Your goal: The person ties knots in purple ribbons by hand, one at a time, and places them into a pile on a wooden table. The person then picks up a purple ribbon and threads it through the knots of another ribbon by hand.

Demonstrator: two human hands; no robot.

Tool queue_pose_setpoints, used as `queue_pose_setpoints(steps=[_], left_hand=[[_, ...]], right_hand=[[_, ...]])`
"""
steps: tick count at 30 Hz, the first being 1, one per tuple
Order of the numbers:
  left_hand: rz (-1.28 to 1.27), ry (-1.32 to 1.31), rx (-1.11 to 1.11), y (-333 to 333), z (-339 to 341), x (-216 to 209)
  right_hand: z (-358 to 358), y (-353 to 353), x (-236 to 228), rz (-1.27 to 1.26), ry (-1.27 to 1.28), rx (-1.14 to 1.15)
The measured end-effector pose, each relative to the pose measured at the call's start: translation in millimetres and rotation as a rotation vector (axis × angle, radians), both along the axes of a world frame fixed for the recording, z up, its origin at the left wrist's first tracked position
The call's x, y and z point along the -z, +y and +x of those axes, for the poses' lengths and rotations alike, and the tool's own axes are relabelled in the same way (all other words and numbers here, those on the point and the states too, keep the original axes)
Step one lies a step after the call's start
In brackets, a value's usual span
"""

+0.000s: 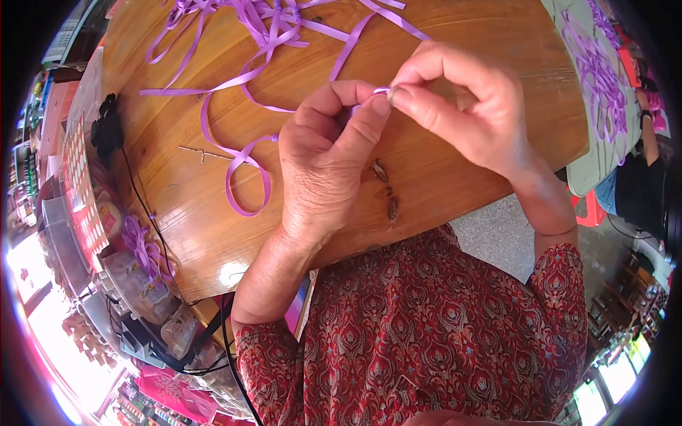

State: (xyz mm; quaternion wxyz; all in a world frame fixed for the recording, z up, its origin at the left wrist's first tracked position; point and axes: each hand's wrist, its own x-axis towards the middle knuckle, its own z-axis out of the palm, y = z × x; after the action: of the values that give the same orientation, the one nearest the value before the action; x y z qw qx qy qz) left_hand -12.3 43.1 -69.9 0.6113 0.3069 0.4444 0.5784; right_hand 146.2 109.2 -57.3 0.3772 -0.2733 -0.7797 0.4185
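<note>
Over the wooden table, my left hand (328, 145) and my right hand (465, 106) meet at their fingertips. Between them a short loop of purple ribbon (381, 91) shows, pinched by thumb and forefinger on both sides; most of it is hidden by the fingers. A looped purple ribbon (249, 192) lies on the wood just left of my left hand, with a small bead-like piece on it. Beside that ribbon is a thin metal hook-like tool (202, 153). Farther off, a tangle of purple ribbons (266, 21) spreads across the far side of the table.
The wooden table (455, 206) has a curved edge near my body. A black cable (135, 177) runs down its left side, past a bunch of purple ribbon (142, 245). At right, a pale table (586, 167) bears more purple ribbons (597, 85), with another person's arm (648, 128) beyond.
</note>
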Motion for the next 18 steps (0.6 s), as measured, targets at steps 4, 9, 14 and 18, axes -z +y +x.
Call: queue_pose_setpoints(steps=[4, 9, 14, 18], left_hand=[[0.007, -0.375, 0.132, 1, -7, 10], [-0.047, -0.503, 0.115, 1, -3, 8], [-0.049, -0.54, 0.154, 1, -5, 10], [-0.066, -0.517, 0.127, 1, -5, 7]], right_hand=[[3, 1, 3, -0.7, 0.175, -0.06], [2, 3, 10, -0.805, 0.255, -0.142], [3, 1, 10, -0.807, 0.27, -0.193], [-1, -2, 9, -0.253, 0.122, -0.044]])
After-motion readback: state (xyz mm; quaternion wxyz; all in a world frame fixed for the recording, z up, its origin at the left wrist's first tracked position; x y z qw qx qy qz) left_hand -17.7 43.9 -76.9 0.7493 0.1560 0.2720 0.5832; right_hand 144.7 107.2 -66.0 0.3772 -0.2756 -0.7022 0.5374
